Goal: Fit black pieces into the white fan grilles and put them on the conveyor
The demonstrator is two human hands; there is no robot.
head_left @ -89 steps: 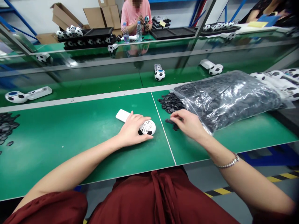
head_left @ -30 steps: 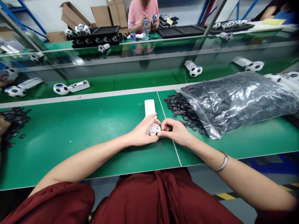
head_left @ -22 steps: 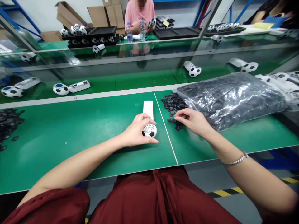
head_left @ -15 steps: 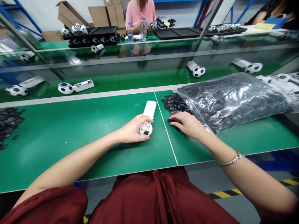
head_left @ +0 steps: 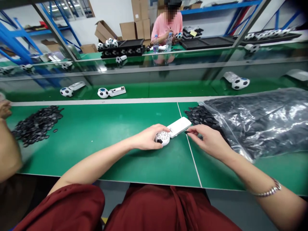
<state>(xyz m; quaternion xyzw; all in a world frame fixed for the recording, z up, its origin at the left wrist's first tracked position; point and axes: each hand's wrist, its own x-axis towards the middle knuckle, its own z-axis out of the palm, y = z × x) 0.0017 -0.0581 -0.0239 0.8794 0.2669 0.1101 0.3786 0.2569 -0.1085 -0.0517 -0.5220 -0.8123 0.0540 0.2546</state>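
My left hand (head_left: 150,137) grips a white football-shaped piece (head_left: 163,138) between thumb and fingers on the green table. One black patch shows on the ball's near side; its top is a white lattice. A flat white handle (head_left: 180,125) extends from the ball to the upper right. My right hand (head_left: 204,138) pinches a small black piece (head_left: 186,132) just beside the handle's lower edge. Behind that hand lies a pile of black pieces (head_left: 199,115), next to a clear plastic bag full of them (head_left: 269,118).
Another pile of black pieces (head_left: 39,125) lies at the left, near another person's arm (head_left: 8,147). Beyond the table edge, football pieces with handles (head_left: 103,93) sit on a green belt (head_left: 158,86). A person in pink (head_left: 166,27) is across the line.
My right hand has lifted away from the black pile with a small black piece. The handle of the ball has swung to the right. The view has turned left.
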